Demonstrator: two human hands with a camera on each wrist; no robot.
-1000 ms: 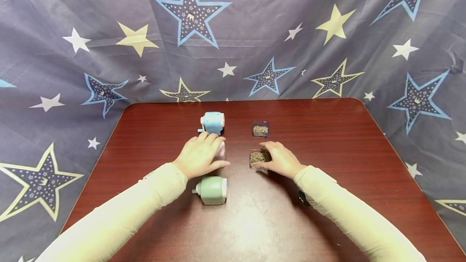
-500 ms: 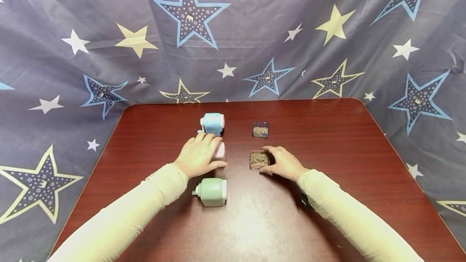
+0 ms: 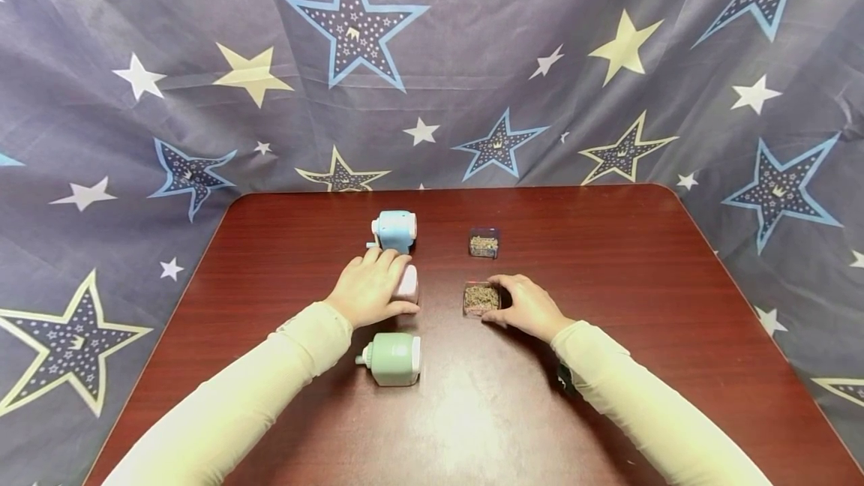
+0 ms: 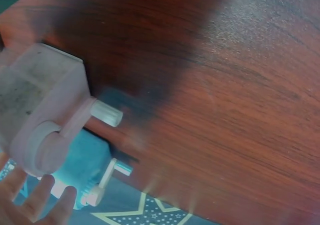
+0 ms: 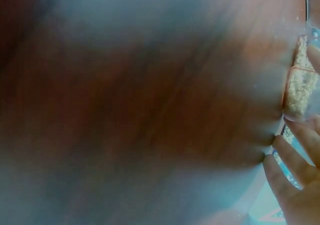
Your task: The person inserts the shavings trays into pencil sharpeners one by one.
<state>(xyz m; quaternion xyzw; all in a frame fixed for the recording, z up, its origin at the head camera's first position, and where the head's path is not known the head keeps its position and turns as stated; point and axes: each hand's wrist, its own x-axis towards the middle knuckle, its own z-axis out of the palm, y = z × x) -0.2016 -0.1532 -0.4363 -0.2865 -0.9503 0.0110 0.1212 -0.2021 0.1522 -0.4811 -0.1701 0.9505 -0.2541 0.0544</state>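
Observation:
My left hand (image 3: 367, 287) lies over a pink crank pencil sharpener (image 3: 408, 285), fingers on its far side and thumb along its near side. The left wrist view shows that sharpener's body (image 4: 50, 92) and crank handle (image 4: 106, 113), with fingertips at its end. My right hand (image 3: 529, 306) holds a small clear container (image 3: 481, 298) of pencil shavings between thumb and fingers at its right end. In the right wrist view the shavings (image 5: 300, 92) show beside spread fingers. A blue sharpener (image 3: 397, 229) stands behind the pink one, a green sharpener (image 3: 394, 360) in front.
A second small clear container (image 3: 484, 244) with shavings sits farther back on the dark red wooden table (image 3: 607, 246). Star-patterned cloth (image 3: 432, 58) hangs behind the table and along both sides.
My right hand has drawn back slightly to the right, uncovering more of the near container. My left hand stays over the pink sharpener, its thumb slightly closer in.

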